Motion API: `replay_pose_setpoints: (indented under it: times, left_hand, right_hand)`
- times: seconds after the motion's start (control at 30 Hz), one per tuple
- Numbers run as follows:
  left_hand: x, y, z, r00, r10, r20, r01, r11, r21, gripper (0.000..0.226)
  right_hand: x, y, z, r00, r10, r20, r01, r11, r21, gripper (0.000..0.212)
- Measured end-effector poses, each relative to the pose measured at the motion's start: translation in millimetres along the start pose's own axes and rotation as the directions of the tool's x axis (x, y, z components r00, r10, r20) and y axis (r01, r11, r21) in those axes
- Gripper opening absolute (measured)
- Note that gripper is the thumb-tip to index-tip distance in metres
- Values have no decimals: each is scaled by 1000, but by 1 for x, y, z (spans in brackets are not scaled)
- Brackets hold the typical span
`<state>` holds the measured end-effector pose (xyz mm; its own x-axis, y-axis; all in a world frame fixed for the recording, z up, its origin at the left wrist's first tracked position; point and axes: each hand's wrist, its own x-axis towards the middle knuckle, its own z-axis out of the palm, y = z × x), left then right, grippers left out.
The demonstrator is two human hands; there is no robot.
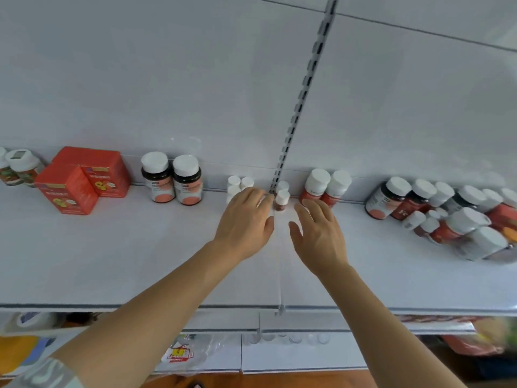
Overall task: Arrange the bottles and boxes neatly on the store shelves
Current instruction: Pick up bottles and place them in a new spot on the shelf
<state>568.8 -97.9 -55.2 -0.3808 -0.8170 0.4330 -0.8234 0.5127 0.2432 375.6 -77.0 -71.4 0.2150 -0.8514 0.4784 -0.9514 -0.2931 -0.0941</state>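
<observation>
Both of my hands reach over a white store shelf [140, 261]. My left hand [246, 222] is open, its fingertips at a group of small white-capped bottles [236, 184] by the back wall. My right hand [319, 233] is open too, fingers spread, just right of a small red bottle with a white cap [281, 200]. Neither hand holds anything. Two dark bottles with white caps [172, 177] stand to the left. Two red boxes [84, 179] stand further left. Two red bottles [324, 187] stand right of my right hand.
A loose heap of bottles [453, 217], several lying on their sides, fills the shelf's right end. More bottles [19, 166] stand at the far left. A slotted metal upright [302, 99] runs up the back wall. Lower shelves [279, 354] hold goods below.
</observation>
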Motion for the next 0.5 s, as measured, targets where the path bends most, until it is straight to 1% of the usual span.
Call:
replay_pose_setpoints:
  times: [0.07, 0.17, 0.4, 0.5]
  left_hand:
    - [8, 23, 5, 1000, 23, -10, -23, 1000, -1, 36]
    - [21, 64, 16, 999, 35, -6, -35, 999, 10, 42]
    - [42, 183, 62, 997, 74, 26, -73, 997, -35, 44]
    - [51, 222, 79, 997, 62, 46, -59, 996, -64, 44]
  right_hand:
    - [-12, 19, -10, 999, 34, 0, -34, 999, -12, 37]
    - [-34, 54, -28, 997, 71, -8, -71, 997, -30, 37]
    - [-95, 168, -78, 990, 140, 17, -137, 986, -94, 37]
    - [-115, 209, -92, 982, 189, 25, -185, 977, -110, 36]
